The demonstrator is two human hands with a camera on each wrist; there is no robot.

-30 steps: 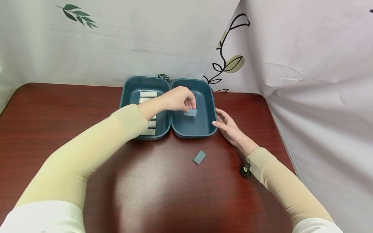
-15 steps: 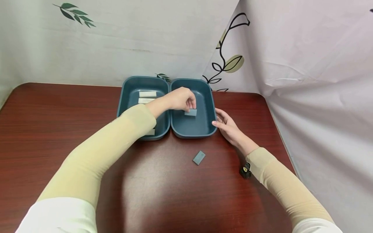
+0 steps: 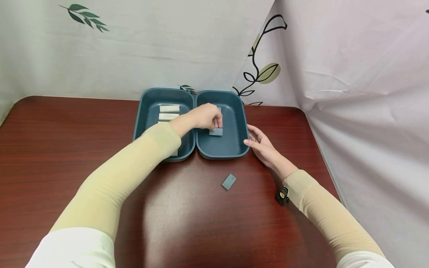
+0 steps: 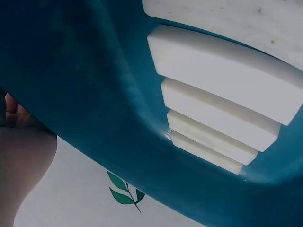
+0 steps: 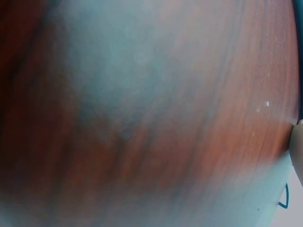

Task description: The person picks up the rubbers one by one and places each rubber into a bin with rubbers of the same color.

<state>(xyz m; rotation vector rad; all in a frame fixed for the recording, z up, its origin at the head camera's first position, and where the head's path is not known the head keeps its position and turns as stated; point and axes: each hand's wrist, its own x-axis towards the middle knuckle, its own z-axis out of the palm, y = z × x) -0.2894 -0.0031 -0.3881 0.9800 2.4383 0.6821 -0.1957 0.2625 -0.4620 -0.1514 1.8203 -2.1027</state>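
Two dark blue open boxes stand side by side on a table. My left hand reaches over the left box into the right box, pinching a grey-blue rectangular block low inside it. Behind those fingers, part of another grey-blue block shows. At the right box's outer side, my right hand holds the wall, thumb on the rim. White rectangular blocks lie in a row in the left box, partly hidden by my left forearm in the head view. The right wrist view shows mostly tabletop.
One loose grey block lies on the reddish-brown table, in front of the right box. A small black device sits at my right wrist. White patterned cloth hangs behind the boxes and along the right side.
My left hand and its block have shifted slightly left and toward me inside the right box, uncovering part of another block behind the fingers. My right hand stays on the wall.
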